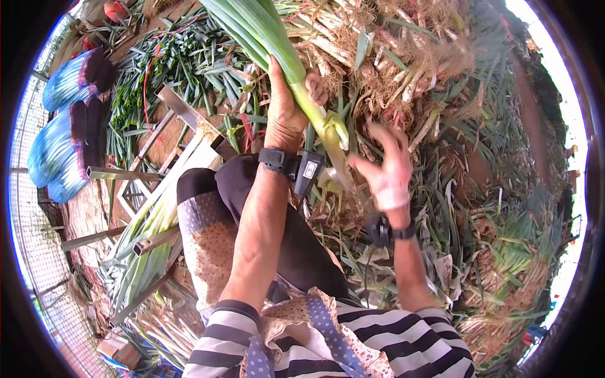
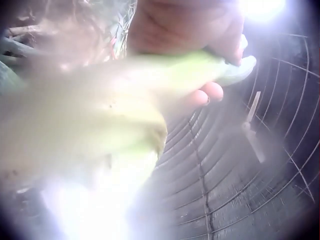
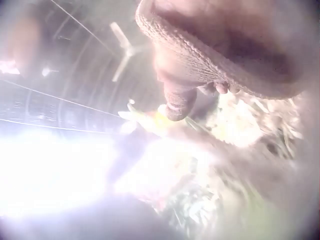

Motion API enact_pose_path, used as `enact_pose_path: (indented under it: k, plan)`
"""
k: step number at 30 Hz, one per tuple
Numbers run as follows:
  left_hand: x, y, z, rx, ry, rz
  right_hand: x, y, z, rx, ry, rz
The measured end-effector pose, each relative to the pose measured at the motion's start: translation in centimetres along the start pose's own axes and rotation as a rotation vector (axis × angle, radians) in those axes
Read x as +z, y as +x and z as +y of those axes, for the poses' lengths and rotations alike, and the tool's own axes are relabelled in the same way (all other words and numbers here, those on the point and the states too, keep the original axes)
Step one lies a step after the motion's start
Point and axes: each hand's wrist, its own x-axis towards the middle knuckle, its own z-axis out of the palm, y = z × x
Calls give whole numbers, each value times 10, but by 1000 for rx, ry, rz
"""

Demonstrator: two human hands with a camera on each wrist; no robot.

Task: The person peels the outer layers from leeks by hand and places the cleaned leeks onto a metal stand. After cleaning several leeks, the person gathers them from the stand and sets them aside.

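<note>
1. Leek [image 1: 285, 58] lies aslant, raised beyond the person's knees [image 1: 236, 179], green leaves pointing away, pale end toward the right hand [image 1: 392, 173].
2. Left hand [image 1: 285, 108] wraps the shank, thumb along it. Grip best kept firm, not crushing.
3. Right hand spread beside the pale end, seemingly empty; blur hides whether it touches the loose leaf [image 1: 334, 129].
4. Step looks like stripping. Person would do well to pinch that leaf near its fold, pulling lengthwise, sparing sound layers.
</note>
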Motion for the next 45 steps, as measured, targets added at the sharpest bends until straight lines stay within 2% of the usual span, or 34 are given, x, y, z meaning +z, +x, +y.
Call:
enact_pose_path:
  k: [3,6,7,8,9,10,11,12,14,16,18,19,21,22,23,24,25,26,27,28,30,31,32,33,34,35,36,37,38,39,40,42,43,45]
  plan:
    - [13,1,-1,53,17,83,12,52,-25,-303,29,-174]
    - [5,3,1,29,-15,105,23,58,-9,-316,204,-495]
    - [-1,0,5,-20,1,22,22,48,1,-329,280,-553]
    - [-5,1,5,-3,39,34,20,36,10,-337,357,-609]
    - [-6,1,8,23,72,35,11,18,10,-450,22,-615]
    - [-6,2,13,50,103,30,16,-15,29,-431,74,-633]
    - [0,4,15,71,144,125,9,-39,29,-499,8,-608]
    - [-6,6,18,72,147,109,-3,-60,29,-466,-129,-738]
    - [-8,1,7,53,68,17,-16,-88,25,-310,-234,-714]
    - [3,-6,-10,-44,-46,154,-22,-107,20,-180,-243,-759]
    - [8,-8,-19,-9,170,282,-23,-139,26,-147,-321,-810]
    - [10,-6,-23,24,180,329,-23,-159,38,-127,-383,-849]
    - [17,-13,-12,49,151,254,-32,-228,77,-145,-478,-989]
    - [21,-14,-8,67,127,171,-49,-271,95,-70,-481,-1057]
    - [22,-10,-3,111,148,242,-70,-311,118,-14,-483,-1125]
    - [27,-8,4,216,171,330,-98,-356,137,57,-597,-1334]
    - [23,-10,12,217,207,359,-145,-391,136,135,-549,-1599]
    - [16,-8,27,248,254,380,-187,-421,135,272,-540,-1706]
    - [15,-10,39,197,128,254,-224,-436,127,449,-535,-1735]
    - [14,-9,53,207,151,261,-262,-453,118,643,-517,-1748]
    - [7,-4,49,400,253,316,-307,-454,102,934,-469,-1720]
    - [4,-2,46,419,196,232,-312,-448,110,1003,-472,-1680]
    - [3,0,45,429,180,261,-301,-431,118,1013,-519,-1622]
    - [10,-1,41,456,165,378,-277,-405,130,970,-603,-1545]
    - [18,-1,39,488,155,494,-229,-353,128,813,-865,-1627]
    - [10,2,36,548,189,476,-197,-312,129,942,-838,-1244]
    - [16,0,33,552,139,591,-160,-238,82,929,-696,-856]
    - [9,1,32,541,154,459,-135,-204,77,874,-438,-702]
    - [-3,3,32,528,169,321,-108,-163,46,842,-171,-506]
    - [-7,1,31,528,164,384,-80,-150,46,786,4,-384]
    - [-10,2,31,544,102,411,-59,-123,31,604,-43,-395]
    - [-11,2,33,574,22,426,-16,-93,30,373,-151,-307]
    - [-15,3,34,585,35,427,9,-86,45,226,-42,-156]
    - [-13,0,36,590,5,450,52,-66,73,401,-58,-198]
